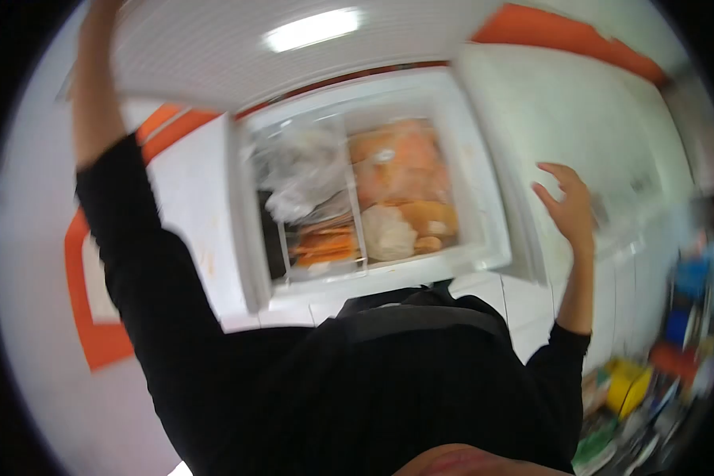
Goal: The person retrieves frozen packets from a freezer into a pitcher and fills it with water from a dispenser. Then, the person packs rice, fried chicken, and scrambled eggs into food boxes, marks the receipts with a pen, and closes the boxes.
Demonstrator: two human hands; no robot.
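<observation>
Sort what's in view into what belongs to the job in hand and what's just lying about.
Job, apparently: open freezer; pale plastic bags; orange packs.
Lying about: yellow item; blue item; green item; too blurred to name.

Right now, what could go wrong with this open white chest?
The loosely piled plastic bags might slip over the thin divider onto the orange packs. The raised left arm ends out of view: if it holds a lid, that could drop. If the chest is a freezer, its contents may warm.
</observation>
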